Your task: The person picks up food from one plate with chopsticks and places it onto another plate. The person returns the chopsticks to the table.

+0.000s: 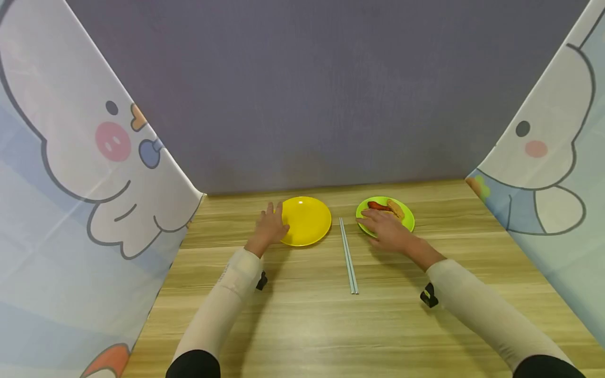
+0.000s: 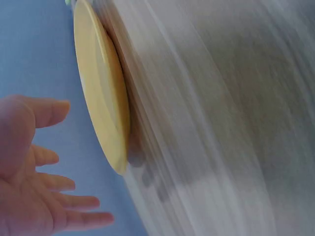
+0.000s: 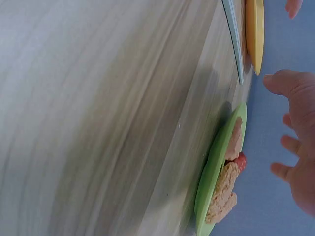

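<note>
My left hand (image 1: 271,227) is at the left rim of a yellow plate (image 1: 306,221), fingers spread. In the left wrist view the fingers (image 2: 74,202) are extended and hold nothing, with the yellow plate (image 2: 101,88) beside them. My right hand (image 1: 388,231) hovers over the near left part of a green plate (image 1: 410,222), its fingers loosely extended. On that plate lie a red sausage-like piece (image 1: 378,206) and a golden-brown breaded piece (image 1: 395,209). The right wrist view shows several breaded pieces (image 3: 224,189) on the green plate (image 3: 209,182), apart from the hand (image 3: 302,142).
A pair of pale chopsticks (image 1: 348,257) lies lengthwise on the wooden table (image 1: 302,325) between the two plates. A grey panel (image 1: 302,94) rises behind the table. Cloths printed with cartoon animals flank it, one on the left (image 1: 61,220) and one on the right (image 1: 562,157).
</note>
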`<state>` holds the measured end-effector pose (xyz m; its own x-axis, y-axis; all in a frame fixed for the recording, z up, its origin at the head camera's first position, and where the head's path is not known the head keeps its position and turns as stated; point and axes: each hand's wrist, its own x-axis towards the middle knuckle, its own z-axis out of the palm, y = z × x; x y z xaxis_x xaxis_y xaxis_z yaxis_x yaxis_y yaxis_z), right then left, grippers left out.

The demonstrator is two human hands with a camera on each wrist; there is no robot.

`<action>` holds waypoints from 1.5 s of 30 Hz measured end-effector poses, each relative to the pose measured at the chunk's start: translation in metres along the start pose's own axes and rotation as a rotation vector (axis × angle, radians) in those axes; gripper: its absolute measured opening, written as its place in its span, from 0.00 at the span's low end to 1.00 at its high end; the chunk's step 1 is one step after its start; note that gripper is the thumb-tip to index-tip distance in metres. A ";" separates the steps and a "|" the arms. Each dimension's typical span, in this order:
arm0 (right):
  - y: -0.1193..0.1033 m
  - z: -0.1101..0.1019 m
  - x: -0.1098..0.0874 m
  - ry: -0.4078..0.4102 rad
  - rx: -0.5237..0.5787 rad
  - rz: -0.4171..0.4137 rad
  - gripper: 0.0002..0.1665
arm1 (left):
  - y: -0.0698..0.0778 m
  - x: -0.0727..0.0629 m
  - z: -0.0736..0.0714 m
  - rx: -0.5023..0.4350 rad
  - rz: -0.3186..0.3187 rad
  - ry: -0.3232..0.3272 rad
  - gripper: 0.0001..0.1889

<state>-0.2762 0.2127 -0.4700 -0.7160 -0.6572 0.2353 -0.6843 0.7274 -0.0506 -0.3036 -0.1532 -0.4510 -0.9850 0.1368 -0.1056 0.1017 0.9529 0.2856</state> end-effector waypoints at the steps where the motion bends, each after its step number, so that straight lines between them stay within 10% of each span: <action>1: -0.001 0.001 0.001 0.007 -0.002 -0.028 0.35 | -0.003 0.001 0.000 -0.036 -0.009 0.000 0.42; 18: -0.036 0.005 0.009 -0.129 0.197 -0.325 0.20 | -0.038 0.017 0.005 -0.390 -0.106 -0.056 0.36; 26: -0.041 0.011 0.013 -0.094 0.111 -0.453 0.18 | -0.046 0.023 0.008 -0.516 -0.073 -0.090 0.29; 35: -0.047 0.016 0.015 -0.198 0.040 -0.469 0.15 | -0.052 0.020 0.013 -0.818 -0.200 -0.127 0.39; 45: -0.049 0.022 0.028 -0.241 -0.126 -0.503 0.13 | -0.054 0.022 0.011 -0.859 -0.236 -0.158 0.39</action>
<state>-0.2658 0.1548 -0.4824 -0.3279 -0.9443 -0.0279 -0.9378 0.3218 0.1304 -0.3293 -0.1982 -0.4796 -0.9299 0.0594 -0.3630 -0.3023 0.4389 0.8462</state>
